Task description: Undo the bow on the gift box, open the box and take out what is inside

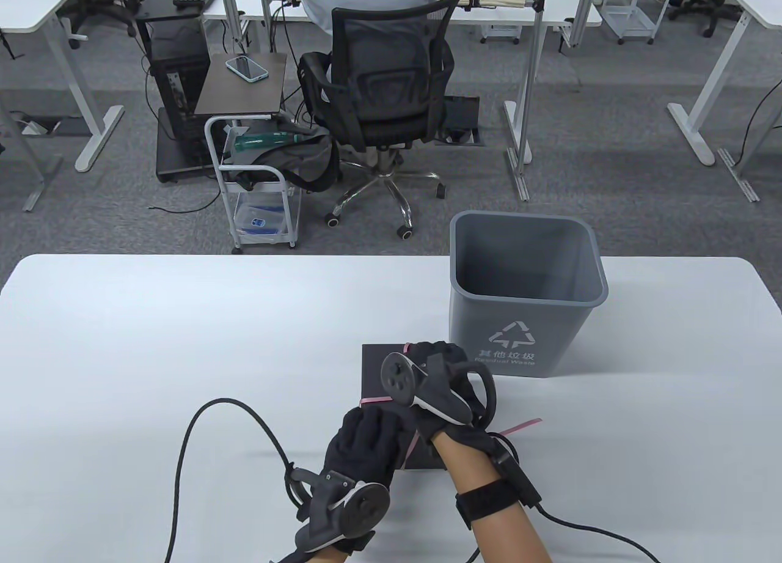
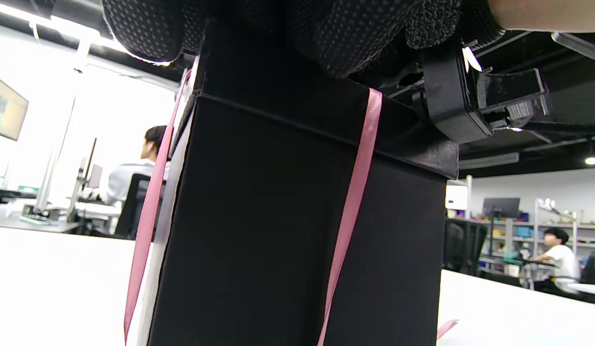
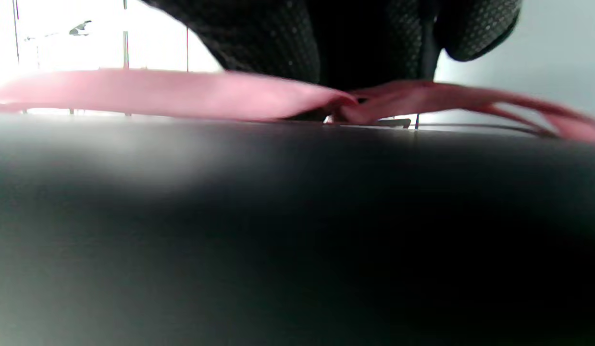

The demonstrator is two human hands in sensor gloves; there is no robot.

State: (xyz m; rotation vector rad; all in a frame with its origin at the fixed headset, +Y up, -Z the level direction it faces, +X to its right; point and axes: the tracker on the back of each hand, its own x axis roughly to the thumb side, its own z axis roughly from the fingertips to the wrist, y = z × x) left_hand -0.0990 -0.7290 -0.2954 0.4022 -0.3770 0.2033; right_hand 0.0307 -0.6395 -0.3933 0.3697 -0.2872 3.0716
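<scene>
A black gift box lies on the white table, tied with a thin pink ribbon whose loose tail trails off to the right. My left hand rests flat on the box's near left corner; in the left wrist view its fingers lie over the lid edge above the box side, where the ribbon runs down. My right hand is curled over the lid. In the right wrist view its fingers come down on the ribbon knot above the lid and seem to pinch it.
A grey waste bin stands just behind and right of the box. A black glove cable loops over the table to the left of my left hand. Beyond the far table edge are an office chair and a cart.
</scene>
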